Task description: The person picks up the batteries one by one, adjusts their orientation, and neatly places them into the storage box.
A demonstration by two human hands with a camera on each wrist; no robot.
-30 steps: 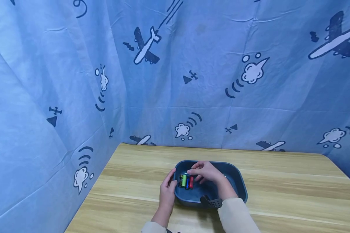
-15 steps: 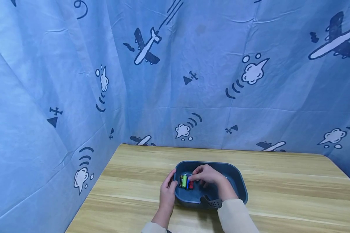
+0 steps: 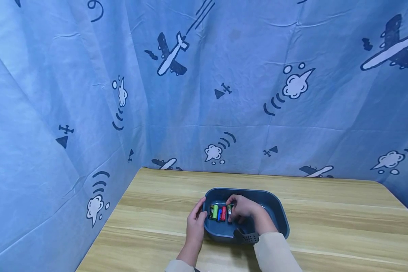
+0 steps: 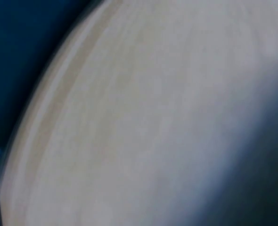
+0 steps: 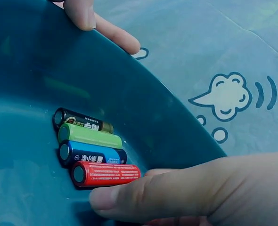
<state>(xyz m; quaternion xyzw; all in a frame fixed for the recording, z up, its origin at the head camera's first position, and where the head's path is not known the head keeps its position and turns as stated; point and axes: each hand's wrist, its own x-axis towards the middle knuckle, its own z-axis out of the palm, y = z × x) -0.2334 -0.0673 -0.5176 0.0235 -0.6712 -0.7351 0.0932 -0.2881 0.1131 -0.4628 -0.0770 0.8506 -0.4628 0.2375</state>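
A dark blue plastic basin stands on the table. In it, near the left wall, a black battery, a green battery, a blue battery and a red battery lie side by side in a row. My right hand reaches inside and pinches a further green-and-dark battery just right of the red one; in the right wrist view this battery is hidden by the thumb. With its thumb at the rim and fingers along the outside, my left hand grips the basin's left end.
The wood-grain table extends on both sides of the basin. Behind it and at the left hangs a blue cloth printed with planes and clouds. The left wrist view shows mostly blurred tabletop.
My right hand has lowered from above the row, touched down near the blue and red batteries, and shifted slightly right. A further battery now shows between its fingers. My left hand stays put.
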